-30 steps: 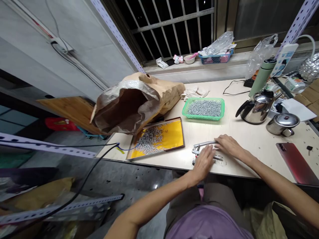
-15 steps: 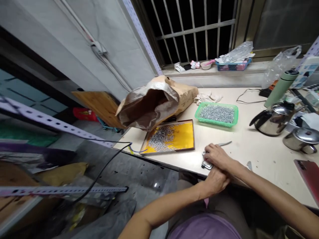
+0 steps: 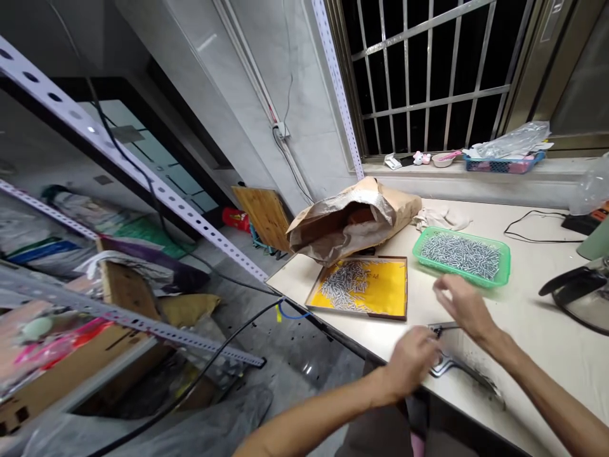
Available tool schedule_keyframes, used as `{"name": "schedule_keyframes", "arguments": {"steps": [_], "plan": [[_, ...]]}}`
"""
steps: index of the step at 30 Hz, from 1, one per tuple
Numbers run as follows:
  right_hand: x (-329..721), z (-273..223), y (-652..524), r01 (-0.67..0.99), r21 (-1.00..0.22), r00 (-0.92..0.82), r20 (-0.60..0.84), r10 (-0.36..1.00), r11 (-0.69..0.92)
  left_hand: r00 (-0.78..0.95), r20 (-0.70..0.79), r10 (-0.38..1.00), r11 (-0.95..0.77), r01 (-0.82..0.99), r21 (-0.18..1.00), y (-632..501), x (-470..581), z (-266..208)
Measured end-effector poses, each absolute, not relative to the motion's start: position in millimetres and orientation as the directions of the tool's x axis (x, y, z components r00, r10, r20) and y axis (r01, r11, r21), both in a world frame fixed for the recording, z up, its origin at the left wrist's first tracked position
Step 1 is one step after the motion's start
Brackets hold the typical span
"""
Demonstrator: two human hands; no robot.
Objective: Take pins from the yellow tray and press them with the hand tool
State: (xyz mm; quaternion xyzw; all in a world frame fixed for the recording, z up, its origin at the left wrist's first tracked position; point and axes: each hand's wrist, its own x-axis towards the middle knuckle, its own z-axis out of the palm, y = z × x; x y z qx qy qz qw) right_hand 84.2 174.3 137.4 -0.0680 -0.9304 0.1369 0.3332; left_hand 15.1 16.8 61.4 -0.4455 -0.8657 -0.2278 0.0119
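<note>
My left hand [image 3: 413, 359] is curled and smeared by motion, at the front edge of the table. Its fingers reach the near end of a metal plier-like hand tool [image 3: 464, 369] with two long handles; whether they grip it is unclear. Above the tool is my right hand [image 3: 464, 308], thumb and fingers bent together in a loop, with anything between the tips too small to make out. Beyond it stands a green plastic basket [image 3: 507, 270] full of small silver metal pins [image 3: 464, 255]. More pins [image 3: 345, 285] lie in a shallow yellow-bottomed tray [image 3: 387, 289] to the left.
Behind the tray, a large brown paper sack [image 3: 397, 197] lies with its mouth facing me. A white cloth [image 3: 442, 218] is beside it. A metal kettle [image 3: 590, 295] stands at the right. Black cable [image 3: 223, 346] hangs off the table's left corner, near perforated shelf posts [image 3: 200, 222].
My view has swung left. My hands, together over the tool before, are now apart; the right has lifted toward the green basket. More of the tool shows, its handles spread.
</note>
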Motion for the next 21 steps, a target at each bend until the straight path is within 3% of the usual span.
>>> {"name": "schedule_keyframes", "arguments": {"steps": [3,7,14,21], "plan": [[75.5,160.3,223.1,0.191,-0.315,-0.702,0.618,0.354,0.930,-0.591,0.277,0.757,0.506,0.800,0.323,7.4,-46.3,80.6],[67.8,158.9,261.8,0.370,-0.251,-0.669,0.596,0.444,0.894,-0.756,0.196,0.625,0.714,0.655,0.249,2.0,-120.9,102.5],[97.4,118.4,212.0,0.143,-0.287,-0.824,0.495,0.275,0.947,-0.792,0.018,0.610,0.791,0.610,0.056,11.4,-151.9,93.9],[150.4,108.7,164.6,0.141,-0.387,-0.900,0.334,0.281,0.911,-0.722,-0.023,0.691,0.723,0.690,0.036,13.8,-151.8,90.5]]}}
